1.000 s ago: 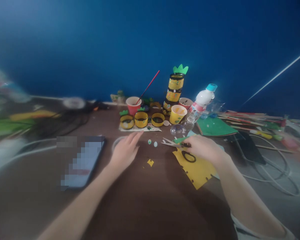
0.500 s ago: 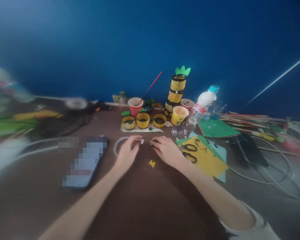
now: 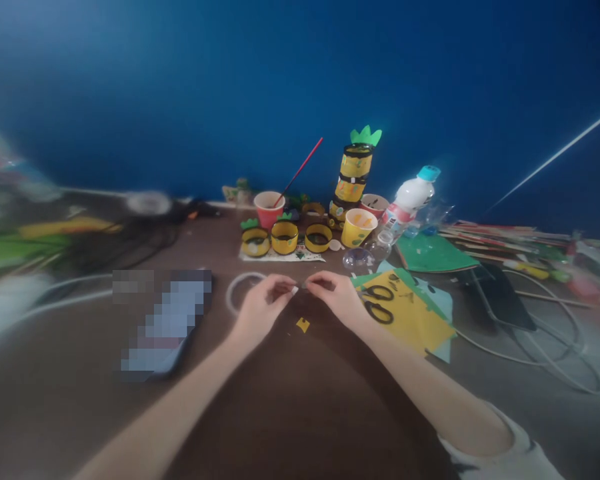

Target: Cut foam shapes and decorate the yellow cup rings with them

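My left hand [image 3: 266, 303] is closed in a pinch on a small white piece [image 3: 295, 290], perhaps paper or tape. Close beside it, my right hand [image 3: 339, 300] has thumb and forefinger pressed together; what sits between them is too small to name. The fingertips of both hands almost meet above the brown table [image 3: 300, 400]. Below them lies a small yellow scrap [image 3: 303, 325]. Scissors with black handles [image 3: 379, 312] rest on yellow paper [image 3: 417, 327] by my right wrist.
Several yellow rings with black edges [image 3: 285, 240] stand ahead. Behind them are a red cup [image 3: 269, 217] with a stick, a yellow stacked tower [image 3: 350, 190], a yellow cup [image 3: 359, 230] and a white bottle [image 3: 414, 197]. A phone [image 3: 173, 327] lies left, a dark device [image 3: 503, 297] right.
Both hands have come closer together, fingertips nearly touching. The white piece has moved right with my left hand. The fingers of my right hand have drawn into a pinch.
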`<state>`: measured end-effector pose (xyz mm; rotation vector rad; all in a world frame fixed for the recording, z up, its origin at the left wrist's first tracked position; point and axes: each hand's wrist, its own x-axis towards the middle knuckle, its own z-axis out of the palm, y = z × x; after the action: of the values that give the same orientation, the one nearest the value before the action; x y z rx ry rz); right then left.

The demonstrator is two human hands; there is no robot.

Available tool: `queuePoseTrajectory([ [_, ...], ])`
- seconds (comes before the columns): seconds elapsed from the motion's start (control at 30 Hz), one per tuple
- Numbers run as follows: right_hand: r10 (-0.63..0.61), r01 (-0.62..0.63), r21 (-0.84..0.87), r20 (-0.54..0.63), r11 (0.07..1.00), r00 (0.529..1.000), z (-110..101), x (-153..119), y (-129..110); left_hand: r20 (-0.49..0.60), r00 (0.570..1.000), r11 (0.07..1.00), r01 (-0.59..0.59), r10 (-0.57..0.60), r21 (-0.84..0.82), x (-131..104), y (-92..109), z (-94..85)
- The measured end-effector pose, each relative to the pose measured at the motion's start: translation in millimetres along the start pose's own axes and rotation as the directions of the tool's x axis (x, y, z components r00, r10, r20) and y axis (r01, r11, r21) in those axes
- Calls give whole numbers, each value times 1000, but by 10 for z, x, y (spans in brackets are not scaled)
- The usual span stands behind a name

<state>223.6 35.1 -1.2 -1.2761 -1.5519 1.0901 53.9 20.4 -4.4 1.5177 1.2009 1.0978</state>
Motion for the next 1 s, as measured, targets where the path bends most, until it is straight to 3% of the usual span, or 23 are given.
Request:
queuePoseTrajectory([
  [0.13,77,-87,132,75,987,994,17,-9,15,46,999,1000,-15,16,-15,-9,7,14],
  [0.33,119,-136,188,99,973,988,14,-19,-1,78,995,998,-52,55,-33,-14,19,13],
  [0.53,61,-63,40,44,997,997,22,-16,9,74,993,996,-93,91,11,-28,30,16],
  [0.9,-29,14,120,121,993,992,59,-52,12,113,991,997,-79,77,19,-50,82,29],
  [1.0,-17,6,109,97,994,995,72,-66,-2,100,992,997,-70,72,-24,-48,79,41],
])
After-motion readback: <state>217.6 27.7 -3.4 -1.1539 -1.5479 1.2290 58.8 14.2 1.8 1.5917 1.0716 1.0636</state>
